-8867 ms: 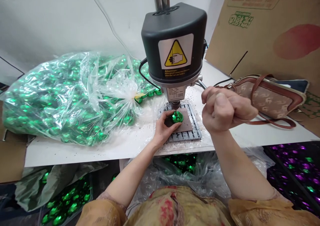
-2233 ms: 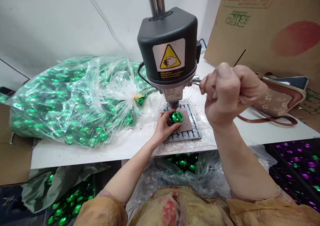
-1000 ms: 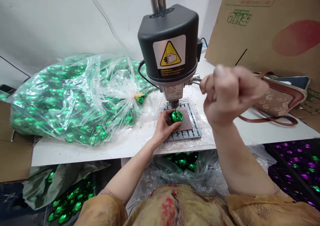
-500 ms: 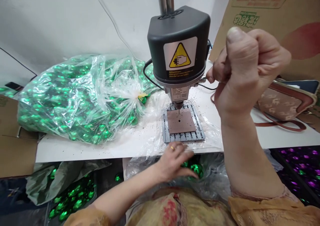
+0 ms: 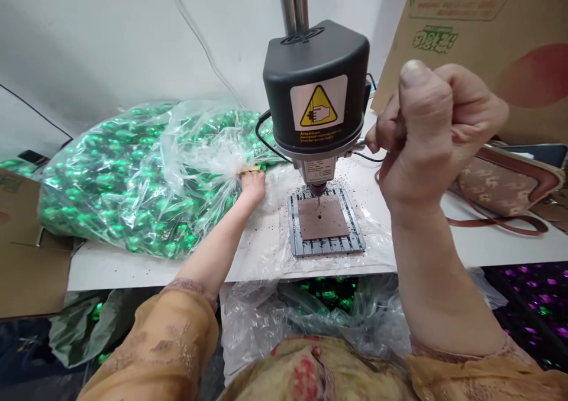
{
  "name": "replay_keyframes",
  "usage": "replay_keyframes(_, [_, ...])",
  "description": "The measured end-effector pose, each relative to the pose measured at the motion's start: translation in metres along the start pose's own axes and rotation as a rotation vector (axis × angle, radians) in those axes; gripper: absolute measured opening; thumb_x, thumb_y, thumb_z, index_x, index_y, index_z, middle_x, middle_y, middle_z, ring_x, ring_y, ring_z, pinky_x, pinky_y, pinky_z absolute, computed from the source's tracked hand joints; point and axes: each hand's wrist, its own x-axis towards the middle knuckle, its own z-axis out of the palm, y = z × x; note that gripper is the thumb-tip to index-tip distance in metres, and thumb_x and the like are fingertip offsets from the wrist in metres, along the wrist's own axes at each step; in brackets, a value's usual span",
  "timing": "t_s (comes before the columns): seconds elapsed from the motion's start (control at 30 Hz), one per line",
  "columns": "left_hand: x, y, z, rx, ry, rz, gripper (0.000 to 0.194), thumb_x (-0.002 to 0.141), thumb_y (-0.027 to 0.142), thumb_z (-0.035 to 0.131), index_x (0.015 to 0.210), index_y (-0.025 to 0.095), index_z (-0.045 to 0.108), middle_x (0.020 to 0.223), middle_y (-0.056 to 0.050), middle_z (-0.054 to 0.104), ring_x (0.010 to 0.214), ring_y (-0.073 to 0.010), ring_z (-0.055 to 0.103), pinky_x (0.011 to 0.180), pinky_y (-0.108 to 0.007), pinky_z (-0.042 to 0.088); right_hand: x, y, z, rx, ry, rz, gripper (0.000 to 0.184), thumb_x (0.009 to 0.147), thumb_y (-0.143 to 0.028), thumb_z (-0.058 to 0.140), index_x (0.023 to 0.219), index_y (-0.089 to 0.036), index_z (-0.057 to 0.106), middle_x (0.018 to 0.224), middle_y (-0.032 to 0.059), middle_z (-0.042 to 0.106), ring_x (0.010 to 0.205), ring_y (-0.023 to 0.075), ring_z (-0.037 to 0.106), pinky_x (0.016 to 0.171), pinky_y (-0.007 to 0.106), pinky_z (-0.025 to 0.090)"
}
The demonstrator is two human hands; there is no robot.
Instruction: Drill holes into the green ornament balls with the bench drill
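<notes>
My right hand [image 5: 426, 129] is closed in a fist round the feed handle [image 5: 360, 144] of a small black drill press [image 5: 317, 87], at the machine's right side. Under its chuck, the thin drill bit [image 5: 318, 201] points down at a brown square board [image 5: 323, 217] with a dark hole in it. That board lies on the grey slotted base plate [image 5: 328, 247]. Over to the left, my left hand [image 5: 254, 183] reaches into the gathered mouth of a large clear plastic bag [image 5: 146, 152] full of shiny green balls. Its fingertips are hidden there.
Black shavings lie round the base on the white table [image 5: 261, 241]. Below the table edge, an open plastic bag [image 5: 266, 312] holds green balls. Cardboard boxes [image 5: 31, 241] flank the table, a patterned purse [image 5: 501, 182] lies right, and purple balls [image 5: 532, 294] fill a dark container.
My left hand has moved from the open bag below the table edge up and left to the large bag's mouth. My right hand stays on the handle.
</notes>
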Motion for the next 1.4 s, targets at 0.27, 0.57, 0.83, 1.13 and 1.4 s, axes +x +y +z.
replay_keyframes(0.27, [-0.028,-0.005,-0.009,-0.502,0.109,0.088,0.036,0.093,0.024,0.062,0.128,0.019,0.058,0.103,-0.007,0.066,0.091,-0.0194,0.064,0.088,-0.038,0.055,-0.004,-0.005,-0.001,-0.010,-0.010,0.017,0.043,0.089,-0.020,0.059,0.053,-0.022,0.034,0.046,-0.0083,0.031,0.039,0.0042,0.034,0.043,0.025,0.026])
replay_keyframes(0.57, [-0.114,0.045,-0.008,-1.700,-0.204,0.029,0.057,0.082,0.049,0.073,0.129,0.020,0.058,0.116,-0.010,0.068,0.094,-0.0195,0.068,0.079,-0.032,0.056,-0.008,-0.003,-0.005,-0.113,-0.043,0.001,0.046,0.093,-0.031,0.057,0.058,-0.019,0.030,0.052,-0.0064,0.029,0.044,0.0009,0.036,0.048,0.020,0.032])
replay_keyframes(0.83, [-0.132,0.062,0.009,-1.275,-0.078,0.172,0.049,0.076,0.039,0.081,0.114,0.018,0.059,0.105,-0.006,0.067,0.089,-0.0153,0.062,0.075,-0.026,0.048,-0.007,-0.002,-0.006,-0.078,-0.045,0.023,0.048,0.091,-0.036,0.059,0.058,-0.020,0.029,0.052,-0.0069,0.028,0.044,-0.0002,0.032,0.048,0.021,0.031])
replay_keyframes(1.13, [-0.125,0.077,0.014,-0.924,0.040,0.333,0.047,0.075,0.038,0.082,0.116,0.021,0.065,0.098,-0.004,0.065,0.087,-0.0188,0.061,0.074,-0.030,0.049,-0.008,-0.007,-0.004,-0.062,-0.054,0.038,0.047,0.093,-0.027,0.056,0.056,-0.019,0.028,0.053,-0.0058,0.023,0.044,-0.0008,0.033,0.047,0.018,0.031])
replay_keyframes(1.4, [-0.132,0.099,0.026,-1.048,0.124,0.268,0.048,0.075,0.034,0.083,0.115,0.020,0.063,0.109,-0.008,0.067,0.104,-0.0255,0.064,0.092,-0.040,0.051,-0.007,-0.009,-0.002,-0.059,-0.044,0.023,0.047,0.092,-0.021,0.055,0.056,-0.019,0.025,0.055,-0.0059,0.018,0.045,0.0002,0.031,0.048,0.019,0.029])
